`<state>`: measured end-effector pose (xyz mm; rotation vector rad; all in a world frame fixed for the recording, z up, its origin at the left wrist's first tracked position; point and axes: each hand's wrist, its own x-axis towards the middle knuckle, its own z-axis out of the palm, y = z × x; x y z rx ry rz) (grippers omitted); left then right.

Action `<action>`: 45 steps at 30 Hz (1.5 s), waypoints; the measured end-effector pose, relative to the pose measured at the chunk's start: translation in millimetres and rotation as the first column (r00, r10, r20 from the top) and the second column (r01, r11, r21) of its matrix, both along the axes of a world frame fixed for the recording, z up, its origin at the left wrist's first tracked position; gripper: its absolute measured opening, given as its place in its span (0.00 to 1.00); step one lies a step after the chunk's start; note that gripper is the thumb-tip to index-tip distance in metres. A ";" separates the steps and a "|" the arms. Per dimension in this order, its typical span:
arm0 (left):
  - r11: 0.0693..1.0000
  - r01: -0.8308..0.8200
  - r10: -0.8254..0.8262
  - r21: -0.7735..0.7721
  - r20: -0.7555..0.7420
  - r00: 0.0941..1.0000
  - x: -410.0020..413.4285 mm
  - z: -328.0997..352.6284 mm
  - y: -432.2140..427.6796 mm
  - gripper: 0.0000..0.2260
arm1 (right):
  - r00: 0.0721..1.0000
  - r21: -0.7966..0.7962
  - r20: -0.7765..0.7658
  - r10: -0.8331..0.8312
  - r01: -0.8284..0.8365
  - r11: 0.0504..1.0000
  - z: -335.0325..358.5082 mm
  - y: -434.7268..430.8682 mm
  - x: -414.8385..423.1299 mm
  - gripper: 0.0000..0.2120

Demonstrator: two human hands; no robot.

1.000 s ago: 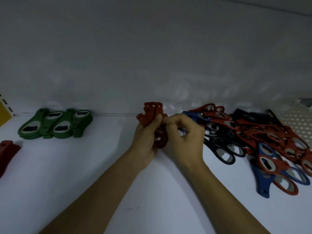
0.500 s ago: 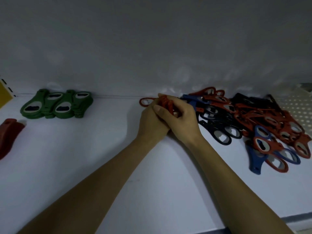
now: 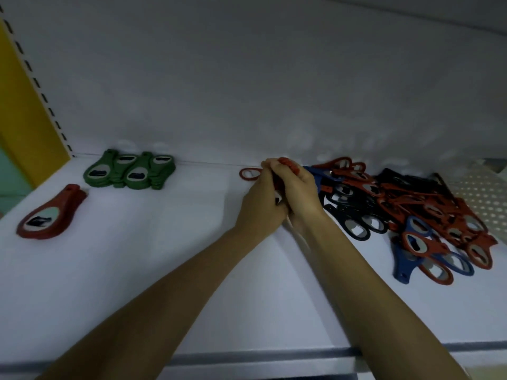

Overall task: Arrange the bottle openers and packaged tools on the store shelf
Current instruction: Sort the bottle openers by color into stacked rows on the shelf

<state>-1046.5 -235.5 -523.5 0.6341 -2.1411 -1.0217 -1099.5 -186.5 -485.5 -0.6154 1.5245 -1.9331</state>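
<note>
Red plastic bottle openers sit bunched between my left hand and right hand. My fingers curl tight round them, squaring the stack at the back of the white shelf.

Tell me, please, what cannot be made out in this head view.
Head view:
Red bottle openers: number and shape hidden by the left hand and right hand gripping them.
Opener pile: lower pieces buried under upper ones.
Perforated panel: cut off by the right edge.
</note>
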 end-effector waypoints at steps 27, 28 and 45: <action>0.870 -0.491 0.451 -0.046 0.479 0.753 295.0 39.5 -142.6 0.15 | 0.905 0.434 -0.159 0.394 -0.295 0.851 5.8 -104.4 190.5 0.13; 0.876 -0.482 0.411 0.017 0.496 0.765 296.0 34.4 -143.0 0.16 | 0.916 0.442 -0.158 0.368 -0.267 0.856 1.0 -114.0 197.5 0.14; 0.884 -0.458 0.384 0.097 0.410 0.828 296.7 27.7 -146.7 0.14 | 0.807 0.622 -0.365 0.464 -0.159 0.766 -10.0 -147.4 216.5 0.08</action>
